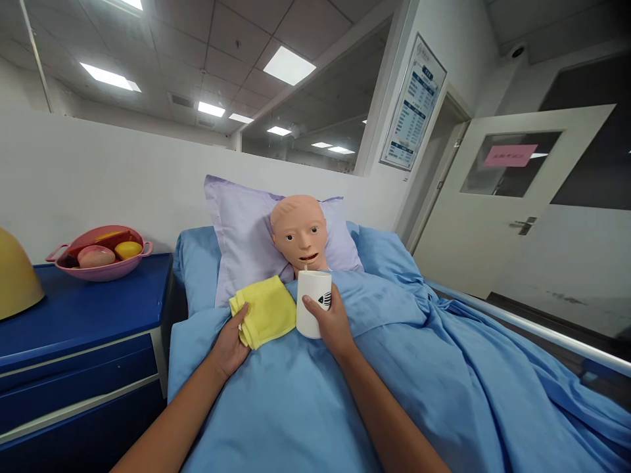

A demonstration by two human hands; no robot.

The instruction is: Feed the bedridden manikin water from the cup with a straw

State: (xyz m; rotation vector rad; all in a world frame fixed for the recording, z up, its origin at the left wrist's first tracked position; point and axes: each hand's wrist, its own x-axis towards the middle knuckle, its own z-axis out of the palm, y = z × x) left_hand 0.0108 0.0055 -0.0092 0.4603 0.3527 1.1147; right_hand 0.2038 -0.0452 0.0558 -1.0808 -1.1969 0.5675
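A training manikin [298, 231] lies in a bed, its head on a lilac pillow [236, 230], covered by a blue sheet [394, 368]. My right hand [331, 323] holds a white mug [312, 301] just below the manikin's chin; a thin straw rises from the mug toward its mouth. My left hand [229, 343] rests on the sheet and grips the near edge of a folded yellow cloth [262, 309], which lies on the manikin's chest beside the mug.
A blue bedside cabinet [73, 328] stands at the left with a pink bowl of fruit [101, 255] and a yellow dome-shaped object [14, 276]. A metal bed rail [542, 332] runs along the right. A white door [497, 197] stands open behind it.
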